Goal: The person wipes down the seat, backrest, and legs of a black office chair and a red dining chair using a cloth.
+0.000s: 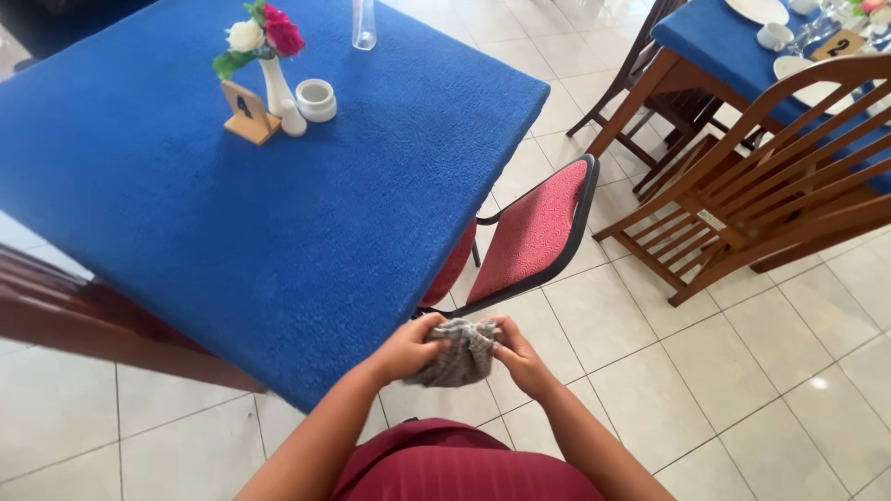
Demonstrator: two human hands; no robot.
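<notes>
Blue cloth covers the table (232, 213) at our left, where a small wooden sign (247, 112) stands tilted beside a white vase (275, 83) of flowers. Nearer us, our left hand (406, 348) curls shut, fingers pinching one side of a crumpled grey cloth (459, 353). We hold this bundle just off the table's near corner, above the tiled floor; its long axis runs roughly upright in view. Our right hand (520, 357) pinches its other side, thumb pressed in. Beyond stands a red-padded chair (531, 232).
</notes>
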